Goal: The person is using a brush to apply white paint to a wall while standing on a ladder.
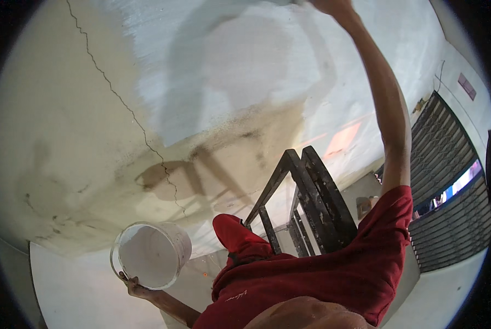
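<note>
My left hand (136,286) grips a whitish plastic bucket (181,246) at its rim and handle, low on the left. The bucket is tilted so its pale inside shows. My right arm is stretched up along the wall, and my right hand (331,5) is cut by the top edge of the view; what its fingers do is hidden. A wall (81,135) fills much of the picture, its upper part coated bluish white (249,61), the rest yellowish and stained. A jagged crack (120,98) runs down the uncoated part.
A dark, paint-spotted ladder (317,205) stands against my body, beside my red-clad leg (241,236). On the right is a dark metal folding grille (447,222) with a bright gap. A small stool-like thing (364,205) is far below. Shadows fall on the wall.
</note>
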{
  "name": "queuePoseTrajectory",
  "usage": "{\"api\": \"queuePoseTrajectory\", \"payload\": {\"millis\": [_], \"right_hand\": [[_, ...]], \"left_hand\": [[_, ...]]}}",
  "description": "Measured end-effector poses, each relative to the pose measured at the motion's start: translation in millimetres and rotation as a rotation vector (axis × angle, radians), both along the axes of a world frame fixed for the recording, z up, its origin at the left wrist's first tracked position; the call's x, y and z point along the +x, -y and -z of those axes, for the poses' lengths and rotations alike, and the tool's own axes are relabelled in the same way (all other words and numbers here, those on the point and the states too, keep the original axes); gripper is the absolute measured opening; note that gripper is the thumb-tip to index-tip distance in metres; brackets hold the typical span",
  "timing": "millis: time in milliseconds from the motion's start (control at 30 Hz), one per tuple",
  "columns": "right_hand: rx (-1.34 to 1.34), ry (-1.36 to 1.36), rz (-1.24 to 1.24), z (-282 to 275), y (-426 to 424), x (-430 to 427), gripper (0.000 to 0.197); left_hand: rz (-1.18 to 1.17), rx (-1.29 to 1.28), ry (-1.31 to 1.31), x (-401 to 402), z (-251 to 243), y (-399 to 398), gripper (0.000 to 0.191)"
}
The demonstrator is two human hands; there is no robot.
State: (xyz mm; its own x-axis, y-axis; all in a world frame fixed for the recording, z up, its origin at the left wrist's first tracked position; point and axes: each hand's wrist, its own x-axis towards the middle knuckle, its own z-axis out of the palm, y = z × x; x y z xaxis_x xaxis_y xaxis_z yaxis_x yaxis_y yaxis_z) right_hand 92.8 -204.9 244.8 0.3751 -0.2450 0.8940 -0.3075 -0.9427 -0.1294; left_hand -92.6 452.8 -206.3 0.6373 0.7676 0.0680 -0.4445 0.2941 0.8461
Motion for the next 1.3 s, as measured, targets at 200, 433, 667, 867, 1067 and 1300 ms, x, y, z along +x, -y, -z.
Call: {"api": "queuePoseTrajectory", "payload": {"millis": [200, 433, 667, 867, 1067, 1300], "right_hand": [[0.066, -0.150, -0.576, 1, -199, -25, 0.034], [0.238, -0.293, -0.668, -1, -116, -11, 0.041], [0.472, -0.253, -0.304, 8, 68, -43, 0.039], [0.068, 0.019, 0.369, 10, 142, -47, 0.033], [-0.299, 0.011, 0.009, 40, 1, 35, 0.026], [-0.028, -0.183, -0.679, 32, -180, -37, 0.033]], "left_hand": [[-0.032, 0.037, -0.009, 10, -14, 12, 0.020], [0.085, -0.031, 0.003, 28, -23, 22, 0.011], [0.041, 0.021, 0.055, 13, -9, 9, 0.015], [-0.094, 0.143, -0.007, -14, -12, 10, 0.020], [-0.114, 0.166, -0.010, 0, 1, -5, 0.027], [-0.050, 0.119, 0.075, 24, 3, -11, 0.023]]}}
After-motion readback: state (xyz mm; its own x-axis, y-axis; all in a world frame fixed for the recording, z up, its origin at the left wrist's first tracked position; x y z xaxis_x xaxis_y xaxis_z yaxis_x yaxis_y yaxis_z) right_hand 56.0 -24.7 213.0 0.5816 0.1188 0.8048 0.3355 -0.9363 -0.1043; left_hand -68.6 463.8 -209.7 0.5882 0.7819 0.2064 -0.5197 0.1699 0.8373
